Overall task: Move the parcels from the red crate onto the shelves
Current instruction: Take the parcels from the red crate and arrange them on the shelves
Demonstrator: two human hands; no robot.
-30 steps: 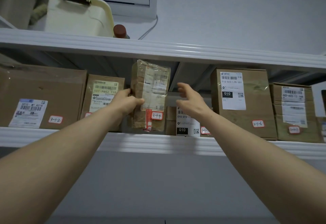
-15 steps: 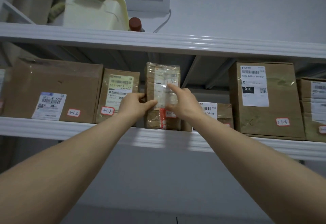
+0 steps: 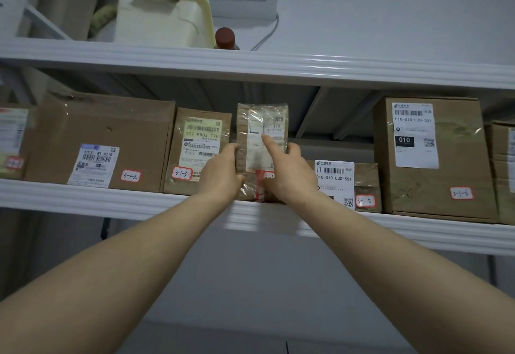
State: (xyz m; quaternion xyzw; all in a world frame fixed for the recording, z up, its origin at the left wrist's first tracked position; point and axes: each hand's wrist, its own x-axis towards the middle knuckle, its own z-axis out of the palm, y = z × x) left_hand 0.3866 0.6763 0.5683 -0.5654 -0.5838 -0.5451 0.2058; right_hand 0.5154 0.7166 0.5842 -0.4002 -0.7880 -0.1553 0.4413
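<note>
My left hand [image 3: 223, 172] grips the parcel [image 3: 262, 130] by its left edge, fingers curled. My right hand [image 3: 287, 175] wraps the right edge, forefinger straight on the label. The parcel stands upright at the shelf [image 3: 111, 200] lip, between the 3-1-3 box [image 3: 200, 144] and a low box [image 3: 365, 181] — I'd push it squarely back, keeping it vertical, then release both sides together.

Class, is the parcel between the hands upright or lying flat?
Upright: the parcel stands on end on the shelf, left hand and right hand holding it.
</note>
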